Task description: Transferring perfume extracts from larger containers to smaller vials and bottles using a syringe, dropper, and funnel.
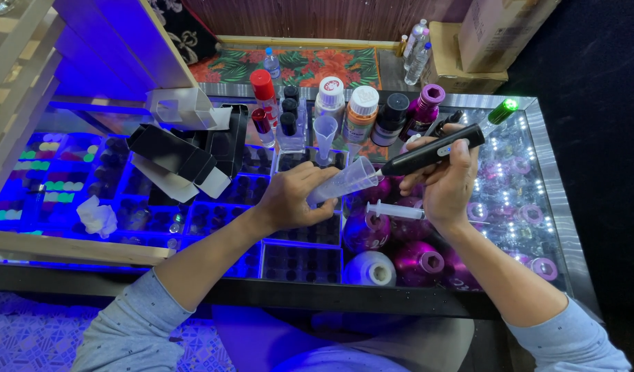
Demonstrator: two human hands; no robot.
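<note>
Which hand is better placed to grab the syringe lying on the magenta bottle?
Right hand, probably: the clear plastic syringe lies just under it, though it holds a black pen-shaped tool. The left hand holds a clear plastic measuring cup.

Clear plastic measuring cup (344,180): smooth, translucent. Black pen-shaped tool (433,150): matt plastic. Clear plastic syringe (394,210): glossy. Magenta round bottles (419,263): shiny, metallic finish. Glass tabletop (530,200): glossy, brushed-metal rim. Crumpled white tissue (96,217): soft paper. Brown cardboard box (499,31): matt. Light-blue sleeves (134,324): woven cloth.

Two hands (289,200) – one clear measuring cup (344,180), one black stirrer (434,150), one syringe (394,210), three plastic water bottles (417,52).
</note>
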